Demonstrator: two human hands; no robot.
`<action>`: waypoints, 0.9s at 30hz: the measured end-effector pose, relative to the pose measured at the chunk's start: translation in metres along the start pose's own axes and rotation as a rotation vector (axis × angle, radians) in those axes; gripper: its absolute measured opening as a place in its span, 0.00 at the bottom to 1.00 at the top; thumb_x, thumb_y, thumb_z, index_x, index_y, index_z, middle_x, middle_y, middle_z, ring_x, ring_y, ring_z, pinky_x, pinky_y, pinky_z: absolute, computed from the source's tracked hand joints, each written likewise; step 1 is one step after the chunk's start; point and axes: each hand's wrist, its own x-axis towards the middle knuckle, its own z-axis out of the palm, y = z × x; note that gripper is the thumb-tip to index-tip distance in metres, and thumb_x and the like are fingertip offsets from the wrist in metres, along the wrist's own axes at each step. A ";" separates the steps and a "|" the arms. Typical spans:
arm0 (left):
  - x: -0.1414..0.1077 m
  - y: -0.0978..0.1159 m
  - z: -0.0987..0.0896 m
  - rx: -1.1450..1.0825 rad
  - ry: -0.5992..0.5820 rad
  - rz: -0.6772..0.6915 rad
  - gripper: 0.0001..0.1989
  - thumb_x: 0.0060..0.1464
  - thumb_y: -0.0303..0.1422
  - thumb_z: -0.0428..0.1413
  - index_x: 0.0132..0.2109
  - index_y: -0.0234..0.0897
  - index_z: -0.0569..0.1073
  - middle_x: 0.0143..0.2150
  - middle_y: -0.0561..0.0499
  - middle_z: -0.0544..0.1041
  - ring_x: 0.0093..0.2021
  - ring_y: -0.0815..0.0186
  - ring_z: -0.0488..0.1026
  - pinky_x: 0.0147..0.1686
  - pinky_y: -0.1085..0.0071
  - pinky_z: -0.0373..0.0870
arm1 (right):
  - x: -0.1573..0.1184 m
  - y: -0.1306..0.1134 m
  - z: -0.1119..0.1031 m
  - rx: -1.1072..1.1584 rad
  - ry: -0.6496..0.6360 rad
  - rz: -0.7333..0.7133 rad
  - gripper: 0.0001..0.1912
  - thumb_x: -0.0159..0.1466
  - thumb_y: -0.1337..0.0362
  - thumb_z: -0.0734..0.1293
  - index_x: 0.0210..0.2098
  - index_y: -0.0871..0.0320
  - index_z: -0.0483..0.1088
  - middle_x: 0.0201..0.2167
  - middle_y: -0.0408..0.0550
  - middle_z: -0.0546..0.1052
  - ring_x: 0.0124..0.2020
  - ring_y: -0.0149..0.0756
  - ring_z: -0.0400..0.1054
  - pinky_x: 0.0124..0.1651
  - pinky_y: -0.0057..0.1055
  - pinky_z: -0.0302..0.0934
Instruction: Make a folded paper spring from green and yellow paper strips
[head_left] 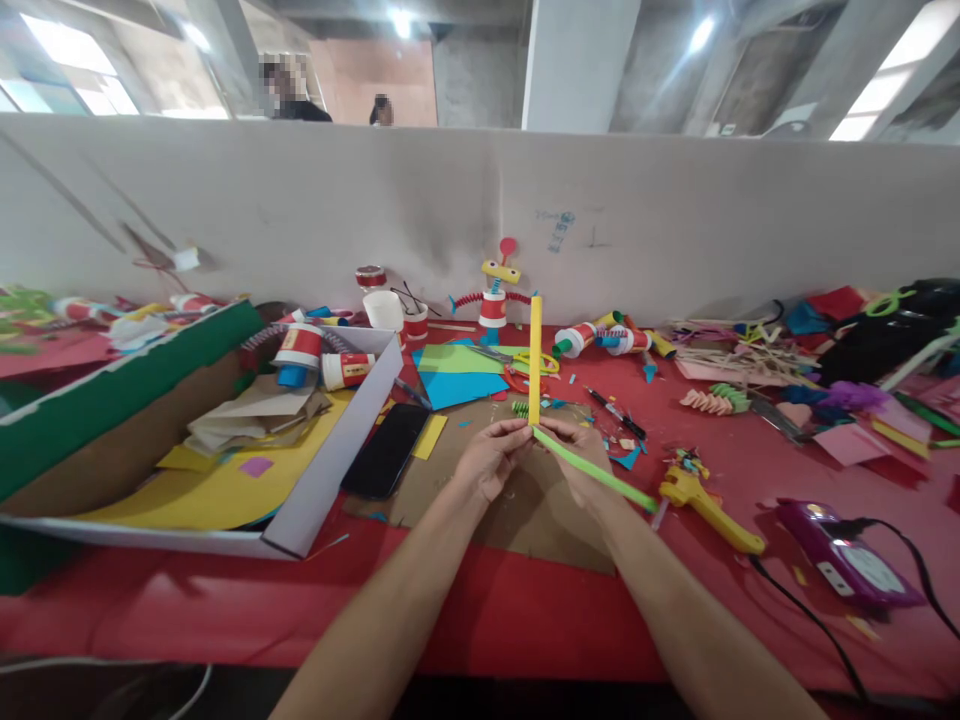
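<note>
Both my hands meet over a brown cardboard sheet (570, 535), fingers closed around the joined ends of two paper strips. A yellow paper strip (535, 350) stands upright from the pinch, and a green paper strip (592, 470) runs down to the right across my right hand (577, 455). My left hand (491, 455) pinches the join from the left. Just behind the fingers lies a small folded green paper piece (520, 410). Beyond it stands a paper-cup robot figure (493, 310) with springy red arms and a yellow head.
To the left sit an open box (330, 460) with papers and cups, and a black phone (386, 450). Yellow-handled scissors (536, 362) lie behind my hands. On the right are a yellow glue gun (709, 510), a purple power block (851, 555) with cords, and craft scraps.
</note>
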 end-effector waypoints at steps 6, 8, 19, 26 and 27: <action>0.001 0.000 0.001 -0.039 0.006 0.036 0.08 0.38 0.19 0.63 0.29 0.30 0.75 0.27 0.50 0.77 0.27 0.74 0.73 0.33 0.80 0.70 | -0.001 0.002 -0.001 -0.105 -0.077 -0.070 0.13 0.55 0.58 0.67 0.39 0.51 0.75 0.38 0.47 0.77 0.41 0.41 0.69 0.45 0.39 0.63; 0.001 -0.001 0.001 -0.043 0.015 0.061 0.07 0.39 0.20 0.62 0.30 0.30 0.75 0.26 0.50 0.77 0.26 0.74 0.73 0.30 0.81 0.69 | -0.003 -0.002 0.001 -0.110 -0.094 -0.082 0.13 0.55 0.59 0.67 0.40 0.51 0.75 0.40 0.45 0.77 0.44 0.41 0.68 0.48 0.40 0.61; -0.003 0.001 0.004 -0.047 -0.007 0.062 0.05 0.41 0.20 0.60 0.28 0.30 0.72 0.26 0.50 0.76 0.27 0.73 0.74 0.35 0.78 0.70 | -0.005 -0.009 0.004 -0.046 0.033 0.019 0.14 0.54 0.55 0.67 0.23 0.59 0.75 0.21 0.44 0.74 0.26 0.33 0.65 0.32 0.30 0.59; -0.006 0.000 0.005 -0.004 -0.031 0.113 0.08 0.40 0.23 0.62 0.31 0.31 0.74 0.29 0.50 0.77 0.29 0.72 0.74 0.35 0.77 0.70 | -0.002 -0.002 0.002 0.020 0.045 0.055 0.12 0.53 0.56 0.68 0.26 0.60 0.75 0.23 0.44 0.74 0.26 0.32 0.64 0.32 0.29 0.58; -0.007 0.000 0.005 0.007 -0.034 0.122 0.08 0.39 0.23 0.62 0.31 0.31 0.74 0.29 0.50 0.77 0.28 0.73 0.74 0.34 0.78 0.70 | -0.002 -0.003 0.002 0.017 0.044 0.058 0.12 0.53 0.57 0.68 0.26 0.60 0.75 0.23 0.44 0.74 0.26 0.32 0.64 0.32 0.29 0.57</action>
